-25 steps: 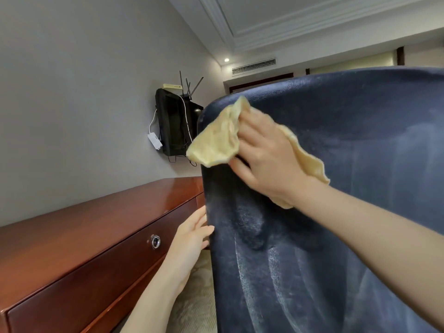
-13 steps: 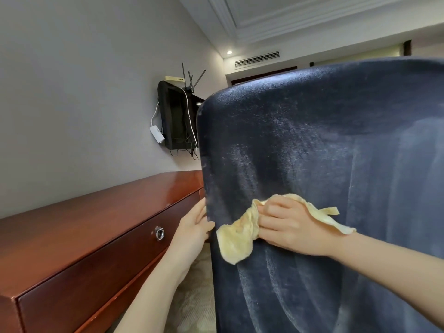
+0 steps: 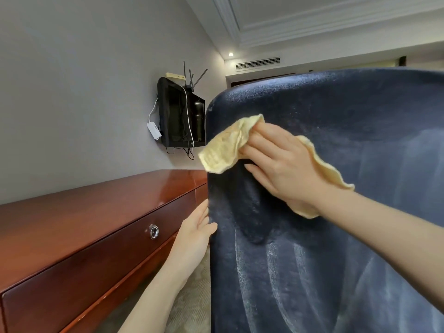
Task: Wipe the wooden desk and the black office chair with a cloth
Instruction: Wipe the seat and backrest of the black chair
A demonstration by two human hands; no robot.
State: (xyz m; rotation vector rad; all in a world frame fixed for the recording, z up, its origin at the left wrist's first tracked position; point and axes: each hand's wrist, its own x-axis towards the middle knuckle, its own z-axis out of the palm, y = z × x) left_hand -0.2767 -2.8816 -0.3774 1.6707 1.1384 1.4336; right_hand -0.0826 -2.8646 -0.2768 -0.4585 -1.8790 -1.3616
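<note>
The fingers [image 3: 258,140] of the right hand [image 3: 281,167] lie almost straight over the yellow cloth [image 3: 223,147] and press it flat on the back of the black office chair [image 3: 336,236], near its upper left edge. One corner of the cloth hangs free past that edge. The left hand [image 3: 194,234] holds the side of the backrest lower down, thumb on the back face, the other fingers going around the edge where I cannot see them. The wooden desk [image 3: 84,212] stands just beside the chair, on the left. Pale wipe streaks are on the lower part of the back. What could go wrong: the chair may turn or roll toward the desk if the left hand loosens, and the cloth, only pressed and not gripped, may slip out under the palm
</note>
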